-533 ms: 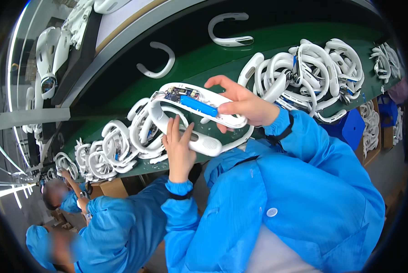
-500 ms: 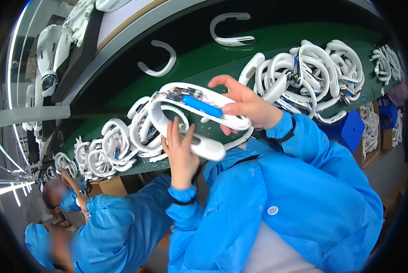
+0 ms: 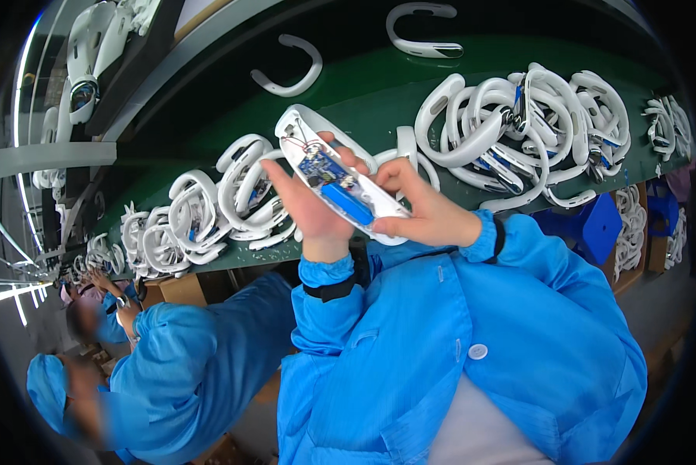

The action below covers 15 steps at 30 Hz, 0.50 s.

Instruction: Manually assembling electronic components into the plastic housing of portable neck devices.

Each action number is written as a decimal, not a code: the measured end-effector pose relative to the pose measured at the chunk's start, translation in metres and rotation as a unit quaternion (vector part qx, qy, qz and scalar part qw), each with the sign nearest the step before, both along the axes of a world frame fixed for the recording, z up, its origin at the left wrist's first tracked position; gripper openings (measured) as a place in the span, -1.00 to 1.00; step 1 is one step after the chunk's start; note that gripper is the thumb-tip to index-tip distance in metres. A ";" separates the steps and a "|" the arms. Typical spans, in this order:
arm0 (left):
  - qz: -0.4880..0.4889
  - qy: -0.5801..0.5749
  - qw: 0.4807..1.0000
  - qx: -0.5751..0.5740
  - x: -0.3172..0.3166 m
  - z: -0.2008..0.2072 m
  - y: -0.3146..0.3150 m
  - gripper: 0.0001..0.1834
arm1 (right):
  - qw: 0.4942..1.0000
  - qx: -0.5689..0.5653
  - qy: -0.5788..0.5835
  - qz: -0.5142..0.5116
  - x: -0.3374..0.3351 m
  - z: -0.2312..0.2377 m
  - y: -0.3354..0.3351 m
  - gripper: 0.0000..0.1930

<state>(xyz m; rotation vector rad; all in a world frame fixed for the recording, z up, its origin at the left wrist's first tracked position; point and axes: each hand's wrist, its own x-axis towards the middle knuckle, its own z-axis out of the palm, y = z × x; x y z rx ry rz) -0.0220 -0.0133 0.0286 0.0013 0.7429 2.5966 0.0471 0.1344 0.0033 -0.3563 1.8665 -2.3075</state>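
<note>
A white curved neck fan is in my hands, with one arm's shell uncovered. Inside it lie a blue circuit board with thin wires and a blue wrapped battery. My left hand supports it from beneath, palm up; its fingers curl round the far side and the thumb sticks out to the left. Closed on the near end is my right hand, its thumb pressing the rim beside the battery. The fan's other arm is partly hidden behind my right hand.
Piles of white neck fans lie on the green bench, at right and at left. Two single curved white pieces lie farther back. A blue bin stands at right. Co-workers in blue sit at left.
The neck fan has been turned so its open side and circuit board face up toward me. My left hand has moved from its outer curve to underneath; my right still holds the near end.
</note>
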 end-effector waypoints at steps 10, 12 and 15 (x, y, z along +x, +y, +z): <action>0.131 0.090 0.975 -0.158 0.025 -0.004 0.028 -0.25 | 0.995 -0.015 -0.073 -0.072 -0.004 0.038 0.016 -0.84; 0.132 0.111 0.971 -0.164 0.026 -0.002 0.031 -0.25 | 0.993 -0.032 -0.092 -0.061 -0.008 0.044 0.018 -0.83; 0.127 0.132 0.954 -0.237 0.031 -0.002 0.035 -0.23 | 0.991 -0.044 -0.109 -0.057 -0.010 0.041 0.017 -0.81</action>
